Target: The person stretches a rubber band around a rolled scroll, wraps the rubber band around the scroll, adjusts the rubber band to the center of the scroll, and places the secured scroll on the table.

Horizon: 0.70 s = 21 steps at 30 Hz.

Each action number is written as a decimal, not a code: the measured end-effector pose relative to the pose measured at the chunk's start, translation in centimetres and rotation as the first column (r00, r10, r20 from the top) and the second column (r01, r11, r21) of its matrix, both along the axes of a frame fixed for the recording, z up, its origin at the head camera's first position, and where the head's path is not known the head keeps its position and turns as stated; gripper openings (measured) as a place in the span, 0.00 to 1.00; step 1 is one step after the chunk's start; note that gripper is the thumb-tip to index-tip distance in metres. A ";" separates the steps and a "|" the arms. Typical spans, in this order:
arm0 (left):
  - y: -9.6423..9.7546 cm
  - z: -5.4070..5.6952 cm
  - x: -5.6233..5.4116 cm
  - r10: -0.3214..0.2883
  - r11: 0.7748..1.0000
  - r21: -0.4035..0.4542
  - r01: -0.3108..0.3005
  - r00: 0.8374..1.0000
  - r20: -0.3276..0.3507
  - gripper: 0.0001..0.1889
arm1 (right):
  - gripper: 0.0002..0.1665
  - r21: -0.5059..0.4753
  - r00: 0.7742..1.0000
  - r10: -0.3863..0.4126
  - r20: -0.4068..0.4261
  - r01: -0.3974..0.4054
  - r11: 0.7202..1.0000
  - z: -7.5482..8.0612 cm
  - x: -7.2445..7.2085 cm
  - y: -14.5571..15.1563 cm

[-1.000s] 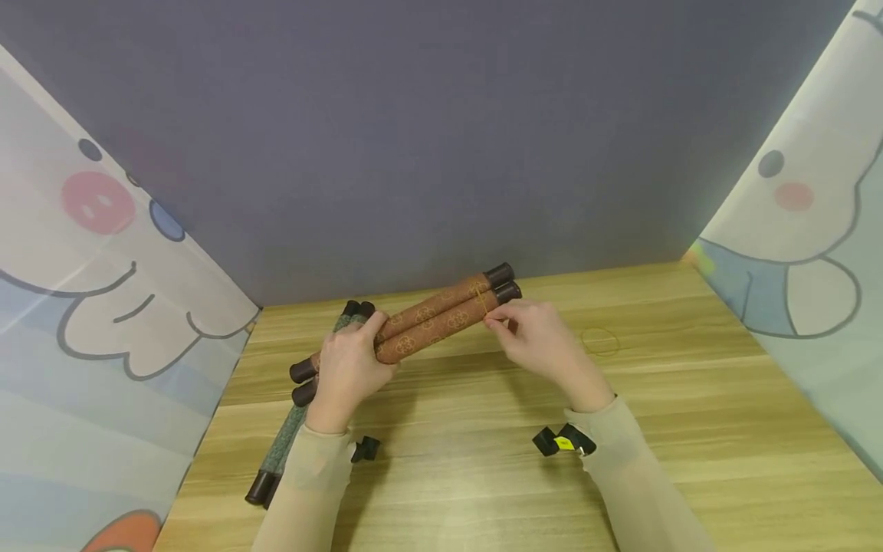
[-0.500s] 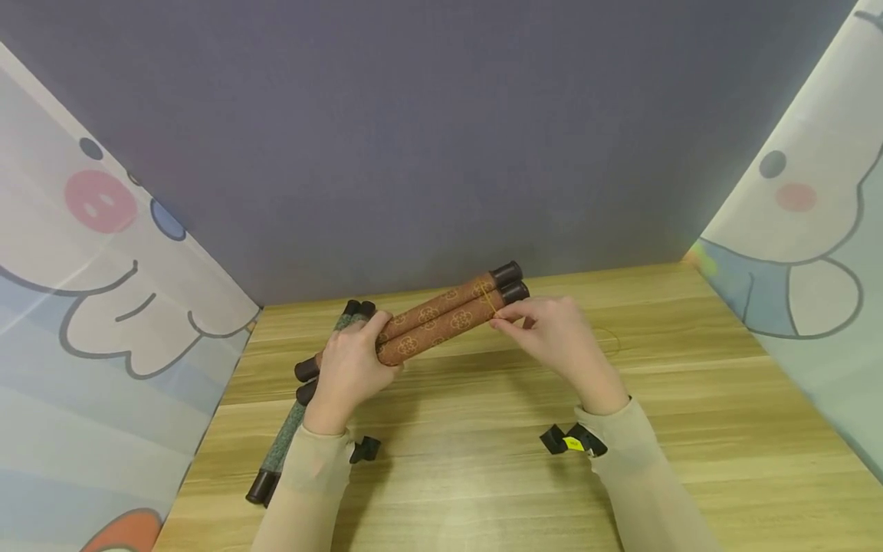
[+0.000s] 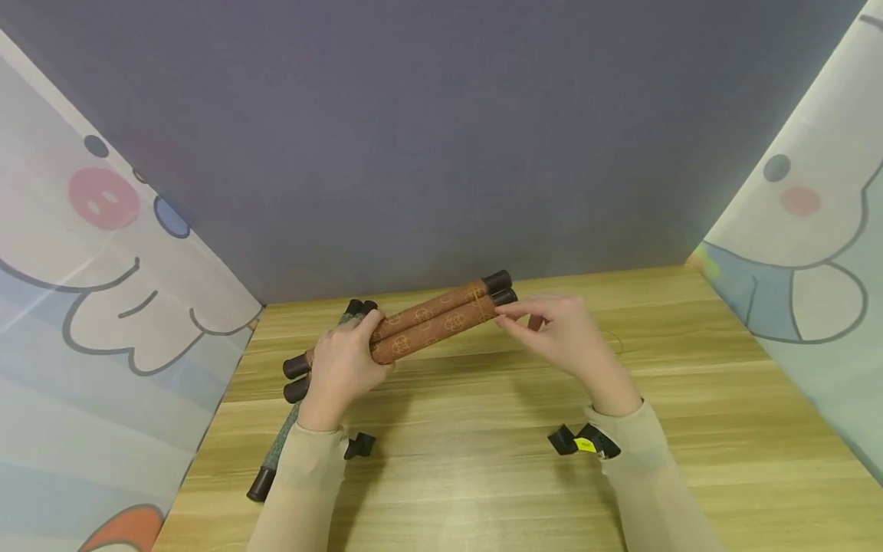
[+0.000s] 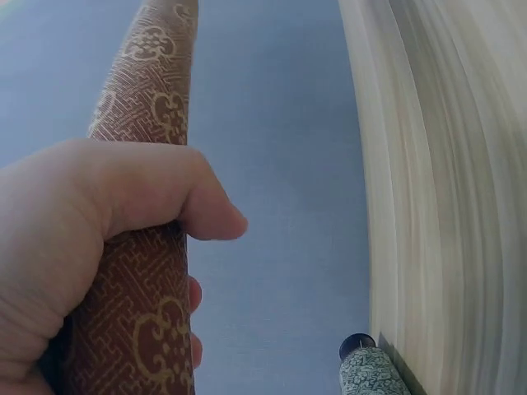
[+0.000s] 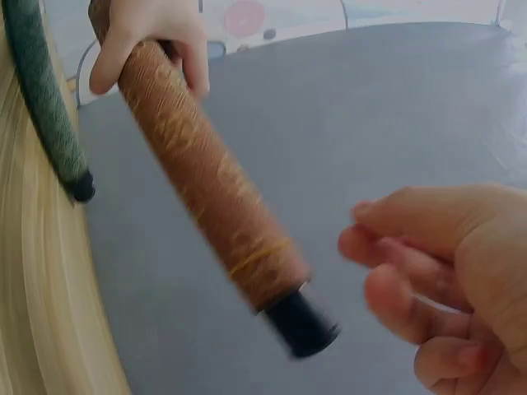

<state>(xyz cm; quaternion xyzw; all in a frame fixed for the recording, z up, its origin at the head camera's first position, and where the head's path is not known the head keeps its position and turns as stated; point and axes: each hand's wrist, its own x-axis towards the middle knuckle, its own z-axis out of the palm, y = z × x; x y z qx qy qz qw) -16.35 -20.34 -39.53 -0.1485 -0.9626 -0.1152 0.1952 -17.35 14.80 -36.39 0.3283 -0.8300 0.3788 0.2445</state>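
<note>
A reddish-brown scroll with gold patterns and dark end knobs, rolled from both ends, is held tilted above the table. My left hand grips it near its left end, thumb over the top in the left wrist view. Around its right end sits a thin yellow rubber band. My right hand is close to that end; the right wrist view shows its fingers loosely bent, apart from the scroll and holding nothing. A green patterned scroll lies beneath the left hand and forearm, partly hidden.
Another thin yellow rubber band lies on the wooden table, partly behind the right hand. A grey panel rises along the table's back edge. Printed cartoon sheets stand at both sides.
My right hand has moved slightly right and its fingertips have let go of the rubber band on the scroll. The scroll shifted a little right, then back left in the left hand's grip.
</note>
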 end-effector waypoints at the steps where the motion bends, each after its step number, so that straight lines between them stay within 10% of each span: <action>1: 0.0 0.0 0.0 -0.003 1.000 -0.002 0.003 1.000 0.002 0.35 | 0.10 0.019 1.000 -0.009 0.004 0.009 1.000 0.0 -0.1 0.1; 8: -0.1 -0.3 -0.4 -0.051 0.997 -0.051 0.049 0.998 -0.024 0.35 | 0.23 0.148 1.000 -0.011 0.002 0.011 0.989 -0.4 -0.7 0.5; 16: -0.3 -0.7 -0.4 -0.069 0.994 -0.086 0.069 0.998 0.001 0.40 | 0.42 0.295 0.967 -0.031 0.254 -0.047 0.954 -1.0 -1.0 0.3; 21: -0.4 -0.7 -0.3 -0.076 0.993 -0.092 0.074 0.997 -0.023 0.41 | 0.47 0.307 0.968 -0.026 0.248 -0.053 0.950 -1.4 -1.3 0.4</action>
